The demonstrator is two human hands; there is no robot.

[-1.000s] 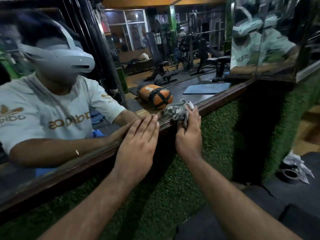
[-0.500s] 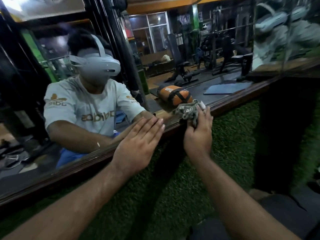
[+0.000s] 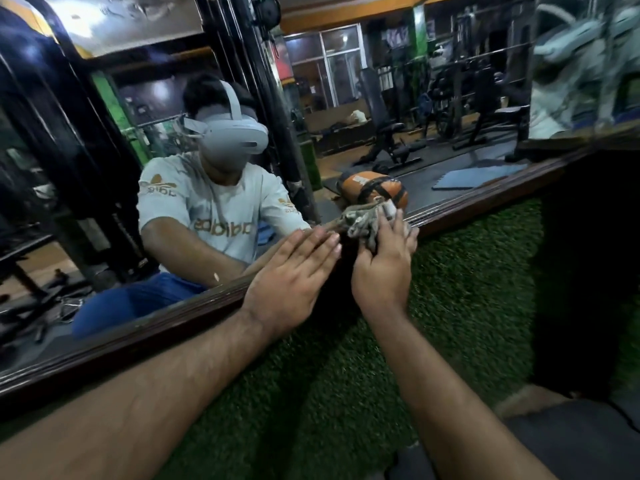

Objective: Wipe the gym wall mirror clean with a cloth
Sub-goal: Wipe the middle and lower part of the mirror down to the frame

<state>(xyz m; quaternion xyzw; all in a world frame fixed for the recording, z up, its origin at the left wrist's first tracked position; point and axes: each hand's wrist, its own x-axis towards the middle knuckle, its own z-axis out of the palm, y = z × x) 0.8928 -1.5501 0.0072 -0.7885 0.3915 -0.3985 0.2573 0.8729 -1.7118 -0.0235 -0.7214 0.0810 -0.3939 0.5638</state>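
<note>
Head view: right hand point(image 3: 382, 268) bunches cloth point(image 3: 363, 221) at mirror point(image 3: 433, 133) frame point(image 3: 485, 197); left hand point(image 3: 294, 271) flat.

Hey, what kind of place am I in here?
Most likely a gym. The wall mirror reflects a weight bench and an orange weighted bag on dark floor mats. Artificial turf lines the wall below the mirror's wooden frame.
</note>
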